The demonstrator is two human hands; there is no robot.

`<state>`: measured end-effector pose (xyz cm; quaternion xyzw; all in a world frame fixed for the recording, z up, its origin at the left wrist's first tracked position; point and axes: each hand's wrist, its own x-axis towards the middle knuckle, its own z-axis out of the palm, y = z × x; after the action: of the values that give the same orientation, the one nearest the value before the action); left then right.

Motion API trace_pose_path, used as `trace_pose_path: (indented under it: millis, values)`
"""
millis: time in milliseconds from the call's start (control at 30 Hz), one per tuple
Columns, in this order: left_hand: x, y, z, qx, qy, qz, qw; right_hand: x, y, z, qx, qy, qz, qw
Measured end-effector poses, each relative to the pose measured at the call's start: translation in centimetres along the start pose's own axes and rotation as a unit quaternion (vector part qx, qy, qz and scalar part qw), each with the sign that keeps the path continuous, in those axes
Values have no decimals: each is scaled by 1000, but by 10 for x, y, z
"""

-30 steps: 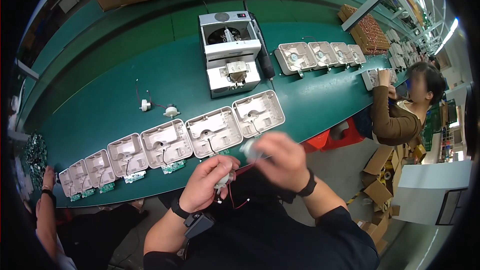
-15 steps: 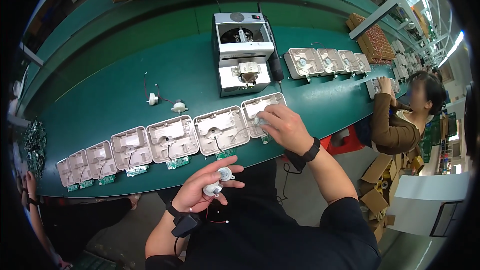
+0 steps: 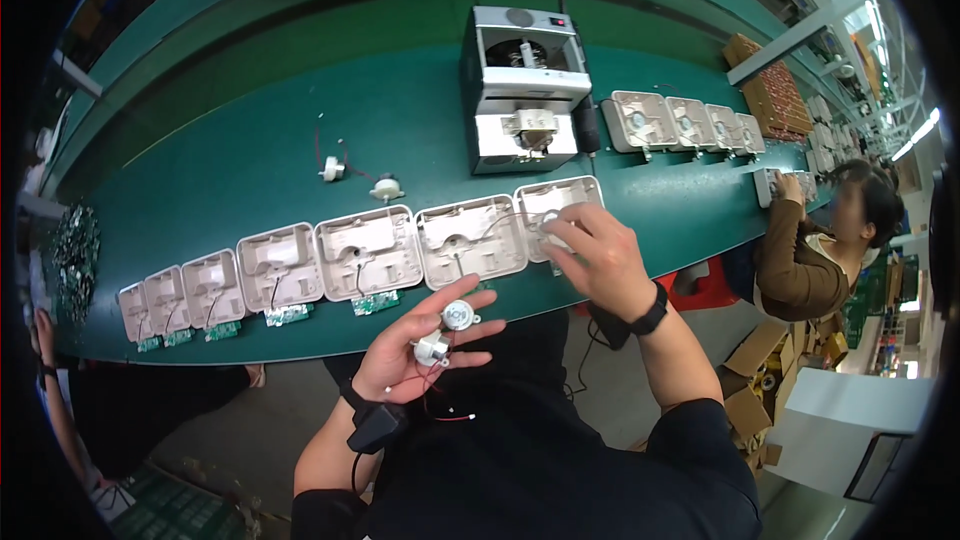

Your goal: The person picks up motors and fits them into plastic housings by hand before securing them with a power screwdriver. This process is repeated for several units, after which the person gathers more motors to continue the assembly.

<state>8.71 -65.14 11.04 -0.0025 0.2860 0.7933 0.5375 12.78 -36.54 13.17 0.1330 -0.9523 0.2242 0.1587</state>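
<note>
My left hand [image 3: 398,348] is palm up with fingers partly spread, cradling two small motors: one with its round face up [image 3: 458,315], the other white-bodied motor [image 3: 431,348] lying below it. Thin red and dark wires with small white plugs hang from them over the palm. My right hand [image 3: 608,262] reaches into the rightmost white plastic housing [image 3: 586,190], thumb and fingers pinching another small round motor [image 3: 549,220]. A thin wire from it runs left over the neighbouring housing [image 3: 490,258]. The fingers partly hide the motor and the housing's lower part.
More white housings [image 3: 368,245] stand in a row leftward, with green circuit boards [image 3: 376,303] at their front. Two loose motors [image 3: 386,187] lie behind them. A grey machine [image 3: 527,90] stands at the back. Filled housings [image 3: 640,122] and a co-worker [image 3: 815,250] are on the right.
The view has shifted, so the bench appears farther right and higher. My right hand stays at the rightmost housing with the motor. My left hand still holds its two motors.
</note>
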Motion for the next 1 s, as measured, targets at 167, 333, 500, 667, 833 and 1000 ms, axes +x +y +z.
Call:
trace_pose_path:
  millis: [167,333,500,667,833,1000]
  values:
    - [-1,-2,-5,-45,-18,15,999,23,-72,0,185,-41,-60,980]
    - [-11,0,-11,-27,-13,-1,1000,27,-84,30,199,-84,-98,972]
    - [-26,3,-31,-97,-22,22,995,28,-81,21,305,-88,-25,948]
    - [-32,-9,-44,-34,-9,14,999,25,-87,32,406,-85,33,909]
    - [-26,-12,-45,-37,-85,-5,996,18,-88,44,443,-67,46,893]
    - [-32,-12,-49,-35,0,6,999,17,-92,23,202,44,-79,975]
